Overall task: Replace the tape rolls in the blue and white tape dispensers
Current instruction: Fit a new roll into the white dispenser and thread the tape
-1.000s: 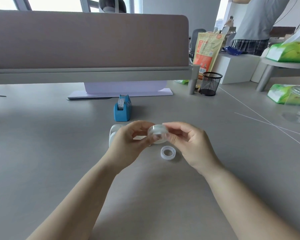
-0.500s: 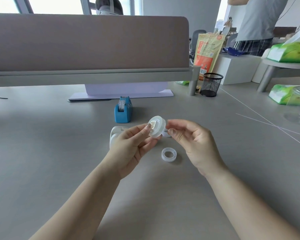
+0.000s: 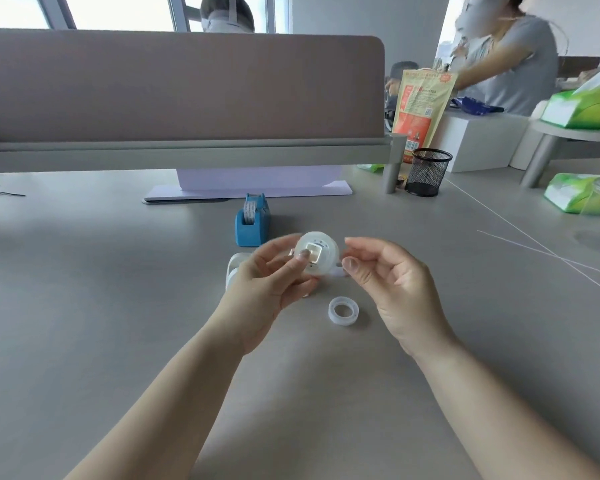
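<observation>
Your right hand (image 3: 392,282) has let go and hangs loosely curled; your left hand (image 3: 271,282) alone now pinches the tape roll (image 3: 317,252), turned to show its square core, so probably you check it before loading. The spare roll (image 3: 343,311) lies on the grey desk (image 3: 84,306), the white dispenser (image 3: 234,268) sits behind your left hand, the blue dispenser (image 3: 253,220) further, then a divider (image 3: 181,88).

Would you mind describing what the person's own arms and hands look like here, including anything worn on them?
Both forearms are bare as far as the frame shows: no sleeves reach into view. The left hand and the right hand wear no gloves, and no rings, watch or bracelets are visible on the fingers or wrists. The fingernails are short and look unpainted. No markings or bandages show.
</observation>
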A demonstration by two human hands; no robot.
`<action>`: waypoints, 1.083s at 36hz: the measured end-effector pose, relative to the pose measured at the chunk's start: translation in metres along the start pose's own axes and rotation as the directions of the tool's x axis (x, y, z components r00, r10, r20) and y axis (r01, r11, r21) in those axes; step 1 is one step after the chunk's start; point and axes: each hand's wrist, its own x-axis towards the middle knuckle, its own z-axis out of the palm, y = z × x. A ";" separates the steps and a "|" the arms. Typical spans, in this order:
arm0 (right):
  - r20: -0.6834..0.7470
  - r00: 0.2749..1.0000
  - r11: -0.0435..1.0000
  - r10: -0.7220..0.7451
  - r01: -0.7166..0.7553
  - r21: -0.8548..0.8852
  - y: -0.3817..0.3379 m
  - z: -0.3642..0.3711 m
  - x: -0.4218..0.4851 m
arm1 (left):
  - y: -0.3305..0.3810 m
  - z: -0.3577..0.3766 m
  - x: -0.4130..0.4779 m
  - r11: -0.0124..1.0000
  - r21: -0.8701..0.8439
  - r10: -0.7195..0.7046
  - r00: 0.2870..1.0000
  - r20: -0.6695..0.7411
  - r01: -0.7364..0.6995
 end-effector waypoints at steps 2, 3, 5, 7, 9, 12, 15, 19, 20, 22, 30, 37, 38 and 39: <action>-0.007 0.999 0.999 0.042 -0.042 0.003 0.002 0.001 0.000 | 0.008 -0.007 0.000 0.989 0.085 0.126 0.990 -0.061 -0.121; -0.002 0.998 0.998 0.067 -0.067 0.004 0.002 0.002 0.001 | 0.013 -0.012 0.000 0.975 0.143 0.182 0.980 -0.081 -0.169; 0.030 0.994 0.994 0.110 -0.109 -0.024 0.003 0.006 0.006 | 0.021 -0.022 0.000 0.936 0.268 0.263 0.960 -0.095 -0.230; 0.081 0.986 0.988 0.145 -0.140 -0.067 0.003 0.012 0.015 | 0.025 -0.036 0.000 0.883 0.393 0.320 0.941 -0.106 -0.256; 0.128 0.980 0.985 0.155 -0.143 -0.101 -0.001 0.019 0.026 | 0.028 -0.049 0.004 0.821 0.513 0.362 0.923 -0.129 -0.250; 0.162 0.979 0.974 0.125 -0.089 -0.209 -0.008 0.033 0.046 | 0.024 -0.064 0.013 0.722 0.661 0.406 0.898 -0.168 -0.203; 0.143 0.988 0.957 0.066 -0.022 -0.289 -0.009 0.045 0.062 | 0.012 -0.073 0.019 0.651 0.746 0.419 0.887 -0.196 -0.143; 0.095 0.994 0.956 0.058 -0.028 -0.291 0.000 0.054 0.071 | 0.007 -0.084 0.022 0.618 0.778 0.422 0.883 -0.207 -0.113; 0.091 0.994 0.955 0.054 -0.025 -0.297 0.003 0.055 0.071 | 0.008 -0.086 0.022 0.611 0.784 0.415 0.887 -0.200 -0.109; 0.107 0.993 0.944 0.053 -0.015 -0.329 0.010 0.058 0.071 | 0.008 -0.091 0.022 0.575 0.810 0.393 0.906 -0.154 -0.112; 0.227 0.973 0.894 0.032 0.073 -0.442 0.017 0.062 0.072 | 0.012 -0.098 0.021 0.402 0.906 0.397 0.917 -0.043 -0.131; 0.275 0.961 0.806 0.031 0.139 -0.576 0.023 0.068 0.073 | 0.016 -0.100 0.016 0.269 0.956 0.382 0.924 0.004 -0.116; 0.281 0.960 0.791 0.018 0.158 -0.591 0.023 0.068 0.072 | 0.017 -0.100 0.016 0.250 0.963 0.379 0.926 0.002 -0.104; 0.288 0.958 0.776 0.001 0.180 -0.604 0.023 0.069 0.072 | 0.018 -0.102 0.015 0.236 0.967 0.379 0.925 -0.002 -0.094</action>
